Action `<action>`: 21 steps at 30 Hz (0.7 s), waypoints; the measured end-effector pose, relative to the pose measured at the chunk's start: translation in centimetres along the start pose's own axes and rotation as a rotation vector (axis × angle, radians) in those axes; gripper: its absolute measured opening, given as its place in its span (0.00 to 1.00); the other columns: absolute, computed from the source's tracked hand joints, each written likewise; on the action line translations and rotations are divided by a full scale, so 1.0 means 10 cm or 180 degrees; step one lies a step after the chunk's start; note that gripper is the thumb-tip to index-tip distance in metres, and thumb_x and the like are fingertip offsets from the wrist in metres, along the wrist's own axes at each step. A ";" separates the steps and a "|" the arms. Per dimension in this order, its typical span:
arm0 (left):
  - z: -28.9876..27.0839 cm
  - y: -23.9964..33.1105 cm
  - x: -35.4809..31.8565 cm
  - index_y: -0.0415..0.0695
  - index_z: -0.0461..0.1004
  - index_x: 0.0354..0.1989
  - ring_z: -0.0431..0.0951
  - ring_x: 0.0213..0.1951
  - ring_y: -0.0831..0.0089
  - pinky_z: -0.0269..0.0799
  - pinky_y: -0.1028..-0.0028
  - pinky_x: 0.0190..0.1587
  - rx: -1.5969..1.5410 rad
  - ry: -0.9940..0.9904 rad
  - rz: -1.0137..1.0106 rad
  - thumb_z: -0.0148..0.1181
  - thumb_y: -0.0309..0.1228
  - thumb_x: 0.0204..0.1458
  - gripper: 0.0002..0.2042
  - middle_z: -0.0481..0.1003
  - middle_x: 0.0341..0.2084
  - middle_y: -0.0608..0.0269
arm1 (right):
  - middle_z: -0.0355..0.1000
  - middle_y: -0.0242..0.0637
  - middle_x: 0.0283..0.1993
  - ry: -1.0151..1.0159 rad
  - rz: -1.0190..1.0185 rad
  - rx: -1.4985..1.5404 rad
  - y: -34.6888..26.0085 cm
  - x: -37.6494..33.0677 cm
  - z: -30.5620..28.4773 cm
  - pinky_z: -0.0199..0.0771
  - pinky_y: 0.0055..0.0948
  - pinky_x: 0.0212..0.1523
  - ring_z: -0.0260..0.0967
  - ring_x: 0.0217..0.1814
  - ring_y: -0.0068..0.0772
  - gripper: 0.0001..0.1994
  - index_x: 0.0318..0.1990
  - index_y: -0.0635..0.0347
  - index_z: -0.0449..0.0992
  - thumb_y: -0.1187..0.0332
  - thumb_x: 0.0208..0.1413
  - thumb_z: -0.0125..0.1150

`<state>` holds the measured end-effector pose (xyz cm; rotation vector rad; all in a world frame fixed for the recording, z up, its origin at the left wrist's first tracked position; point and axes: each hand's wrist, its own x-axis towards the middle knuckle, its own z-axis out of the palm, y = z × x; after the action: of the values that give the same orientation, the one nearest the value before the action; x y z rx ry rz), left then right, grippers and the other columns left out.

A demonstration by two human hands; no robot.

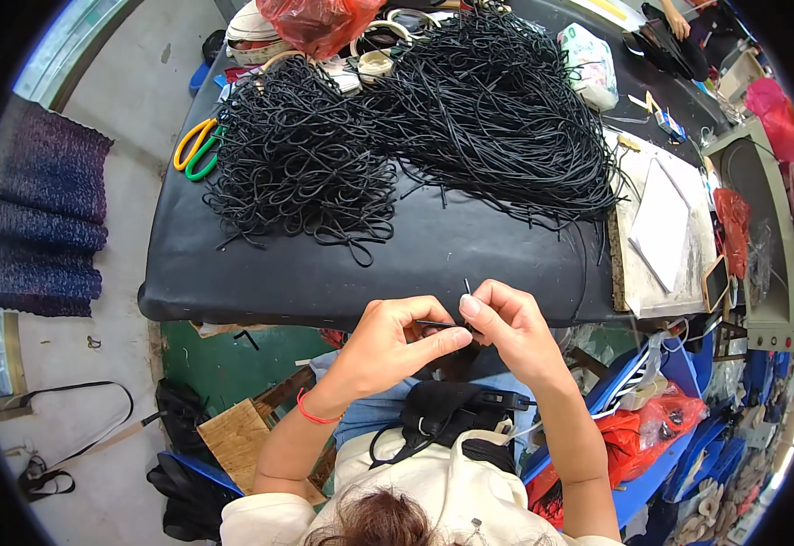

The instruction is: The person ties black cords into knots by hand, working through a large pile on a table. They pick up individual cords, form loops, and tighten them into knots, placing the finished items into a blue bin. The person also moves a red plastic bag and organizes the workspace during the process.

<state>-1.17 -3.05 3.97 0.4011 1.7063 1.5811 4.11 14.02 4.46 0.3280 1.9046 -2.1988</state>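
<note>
Both hands meet over the near edge of the black-covered table (470,264). Between thumb and fingers, my left hand (392,341) pinches a thin black cord (435,323). My right hand (515,328) is closed on black cord as well, with a short end sticking up by the thumb tip. Most of the cord is hidden behind my fingers. Beyond my hands lie two heaps of black cord: a looped pile (297,155) on the left and a larger pile of long strands (506,118) on the right.
Scissors with yellow and green handles (198,150) lie by the left pile. A red plastic bag (320,23) and a white packet (588,65) sit at the back. A pale board (629,264) bearing white sheets is on the right. Below right, a blue bin (661,464) holds red bags.
</note>
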 end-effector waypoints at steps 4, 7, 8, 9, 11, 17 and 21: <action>0.11 -0.07 0.00 0.36 0.74 0.31 0.68 0.25 0.87 0.65 0.81 0.27 -0.0911 0.0081 0.0402 0.60 0.26 0.50 0.05 0.73 0.24 0.69 | 0.58 0.19 0.20 0.0196 -0.0289 0.0160 0.07 -0.01 0.02 0.50 0.16 0.22 0.49 0.22 0.10 0.13 0.23 0.58 0.65 0.65 0.58 0.54; 0.28 -0.08 -0.03 0.35 0.74 0.30 0.68 0.24 0.83 0.64 0.81 0.26 -0.0154 0.0800 0.0833 0.60 0.23 0.48 0.04 0.71 0.22 0.67 | 0.57 0.19 0.19 0.0697 -0.0540 -0.0083 0.11 0.04 0.06 0.49 0.16 0.21 0.47 0.22 0.09 0.14 0.21 0.59 0.63 0.67 0.58 0.54; 0.35 -0.06 -0.06 0.34 0.73 0.30 0.69 0.23 0.81 0.63 0.81 0.26 0.0803 0.1177 0.1161 0.60 0.22 0.47 0.04 0.71 0.20 0.65 | 0.57 0.19 0.19 0.0918 -0.0606 -0.0216 0.11 0.07 0.07 0.48 0.16 0.21 0.47 0.22 0.09 0.15 0.20 0.59 0.63 0.67 0.58 0.54; 0.47 -0.13 -0.02 0.33 0.73 0.31 0.69 0.21 0.77 0.63 0.79 0.24 0.1610 0.1666 0.2053 0.60 0.20 0.45 0.05 0.69 0.18 0.60 | 0.56 0.19 0.18 0.1037 -0.0549 0.0015 0.18 0.12 0.06 0.48 0.17 0.21 0.46 0.21 0.10 0.15 0.19 0.59 0.61 0.69 0.58 0.54; 0.54 -0.16 -0.07 0.34 0.74 0.33 0.71 0.22 0.77 0.65 0.77 0.25 0.1001 0.1558 0.1345 0.60 0.22 0.47 0.06 0.72 0.20 0.59 | 0.56 0.19 0.18 0.1317 -0.0580 -0.0285 0.23 0.08 0.09 0.48 0.17 0.21 0.47 0.22 0.10 0.16 0.18 0.59 0.61 0.70 0.57 0.54; 0.44 -0.28 0.05 0.35 0.74 0.34 0.70 0.27 0.86 0.67 0.82 0.30 -0.0972 0.1190 0.0677 0.59 0.26 0.51 0.06 0.74 0.24 0.66 | 0.63 0.21 0.22 0.1277 -0.0656 0.0180 0.09 0.08 0.18 0.55 0.14 0.24 0.54 0.24 0.10 0.11 0.27 0.62 0.69 0.65 0.55 0.58; 0.35 -0.25 0.04 0.35 0.75 0.35 0.70 0.29 0.86 0.68 0.83 0.33 -0.1061 0.1003 0.0784 0.57 0.26 0.53 0.07 0.75 0.25 0.67 | 0.68 0.23 0.26 0.0438 -0.0252 0.0424 0.13 -0.01 -0.04 0.57 0.14 0.25 0.57 0.25 0.10 0.07 0.34 0.63 0.73 0.68 0.54 0.60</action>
<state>1.61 -0.74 1.71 0.2052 1.6204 2.1623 4.64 14.21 3.23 0.4445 1.8727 -2.4195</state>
